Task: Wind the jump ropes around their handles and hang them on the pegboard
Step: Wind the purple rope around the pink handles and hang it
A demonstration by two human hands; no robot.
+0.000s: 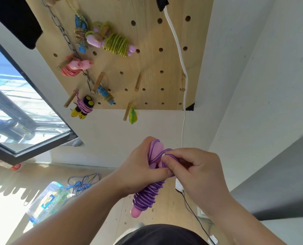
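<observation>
Fingers of the right hand (191, 167) pinch the purple rope's (146, 195) last loop at lower centre; the left hand (140, 167) clamps the pink handles (156, 151). Winding looks nearly finished; next, a free peg (138, 82) on the pegboard (164, 59) above

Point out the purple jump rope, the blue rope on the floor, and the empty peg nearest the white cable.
purple jump rope (145, 197): head view, wound coils.
blue rope (83, 183): head view, tangled middle.
empty peg (183, 80): head view, shaft.

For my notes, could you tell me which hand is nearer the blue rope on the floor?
Left. The left hand is above-right of the blue rope; the right hand is farther right.
</observation>
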